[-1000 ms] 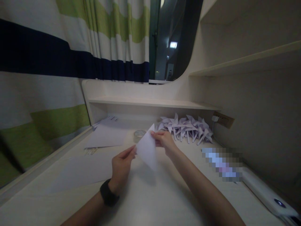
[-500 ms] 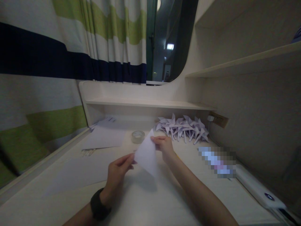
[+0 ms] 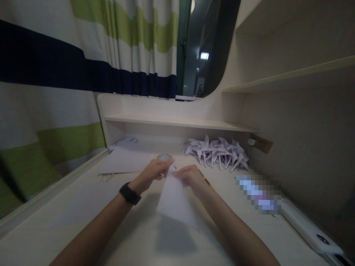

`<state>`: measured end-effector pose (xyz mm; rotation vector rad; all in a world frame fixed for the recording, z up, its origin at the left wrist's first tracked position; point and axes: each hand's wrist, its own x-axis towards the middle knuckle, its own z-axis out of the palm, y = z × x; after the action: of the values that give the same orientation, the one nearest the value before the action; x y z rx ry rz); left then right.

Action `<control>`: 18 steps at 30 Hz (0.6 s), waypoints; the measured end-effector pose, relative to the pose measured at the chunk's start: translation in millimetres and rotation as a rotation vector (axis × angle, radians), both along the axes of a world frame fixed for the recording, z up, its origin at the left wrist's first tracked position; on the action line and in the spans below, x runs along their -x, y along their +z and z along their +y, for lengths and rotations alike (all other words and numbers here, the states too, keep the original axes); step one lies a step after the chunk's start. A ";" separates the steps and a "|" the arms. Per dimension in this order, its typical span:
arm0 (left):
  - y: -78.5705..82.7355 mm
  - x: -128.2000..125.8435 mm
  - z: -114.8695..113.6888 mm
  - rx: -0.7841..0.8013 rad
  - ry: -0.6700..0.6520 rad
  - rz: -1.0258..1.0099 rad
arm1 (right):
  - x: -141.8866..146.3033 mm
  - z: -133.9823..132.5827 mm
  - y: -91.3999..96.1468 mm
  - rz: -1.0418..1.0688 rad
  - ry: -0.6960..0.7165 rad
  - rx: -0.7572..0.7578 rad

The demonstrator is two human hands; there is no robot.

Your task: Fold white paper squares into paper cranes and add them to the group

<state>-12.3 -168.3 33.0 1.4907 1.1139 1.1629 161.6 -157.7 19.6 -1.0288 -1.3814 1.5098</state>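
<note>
A white sheet of paper (image 3: 174,199) hangs tilted above the desk, casting a shadow below it. At its upper corner, the fingertips of my left hand (image 3: 156,170) pinch the paper. My right hand (image 3: 190,176) grips it just to the right, fingers closed on the top edge. The tip of the corner curls slightly between both hands. Behind my left hand lies a roll of clear tape (image 3: 164,157), partly covered by the fingers.
Several paper pinwheels (image 3: 216,151) are heaped at the back right. White sheets (image 3: 124,159) lie at the back left, another sheet (image 3: 83,203) nearer. A blurred-out device (image 3: 257,195) and a long white object (image 3: 307,225) lie along the right. A shelf (image 3: 177,122) spans the back.
My left hand has moved up and right from the paper's left corner to its top corner beside my right hand. The paper has turned and now hangs downward. The view has shifted slightly.
</note>
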 end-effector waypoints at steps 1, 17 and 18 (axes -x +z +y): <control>-6.2 -3.5 2.4 -0.024 0.016 -0.031 | 2.7 -2.1 -1.3 -0.014 0.005 0.003; -46.6 19.9 11.3 0.071 0.036 -0.081 | 27.0 2.3 -51.8 0.014 0.039 0.080; -48.5 20.0 11.5 0.089 0.001 -0.078 | 27.4 4.0 -54.8 0.024 0.038 0.081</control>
<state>-32.4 -156.8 -15.5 1.3657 1.0996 1.1476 134.2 -153.7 -35.2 -1.0355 -1.3391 1.6119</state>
